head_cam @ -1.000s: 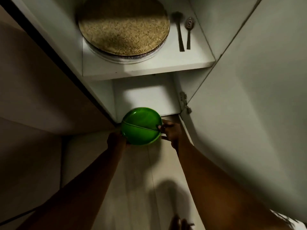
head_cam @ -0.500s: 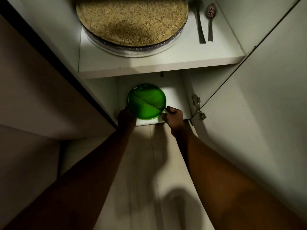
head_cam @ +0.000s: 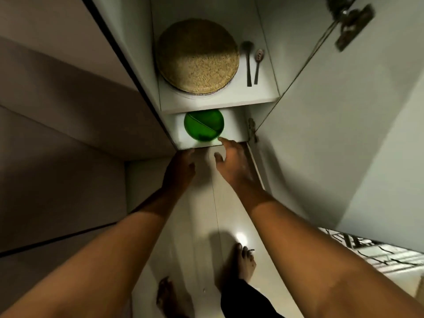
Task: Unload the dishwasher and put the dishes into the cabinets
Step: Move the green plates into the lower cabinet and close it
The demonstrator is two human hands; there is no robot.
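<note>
We have the green divided plate (head_cam: 203,128) lying flat on the lower shelf (head_cam: 232,131) of the open cabinet, partly tucked under the front edge of the shelf above it. Neither hand holds it. Our right hand (head_cam: 231,162) reaches toward it with fingers (head_cam: 222,140) stretched out and loosely apart, one fingertip at or just beside the plate's near rim (we cannot tell whether it truly touches). Our left hand (head_cam: 180,167) hangs just below the shelf's front edge, fingers relaxed and holding nothing.

On the upper shelf (head_cam: 218,103) sits a round woven mat (head_cam: 197,56) on top of what looks like a stack of plates, with two spoons (head_cam: 252,63) lying beside it to the right. The cabinet door (head_cam: 344,134) stands open on the right.

We judge this one dish as put away, or needing at most a last nudge deeper onto the shelf. At the lower right a wire rack (head_cam: 376,253) shows past the door, likely the dishwasher's; what it holds is too blurred to tell, so we cannot say how many dishes remain. The door is yet to be closed.
</note>
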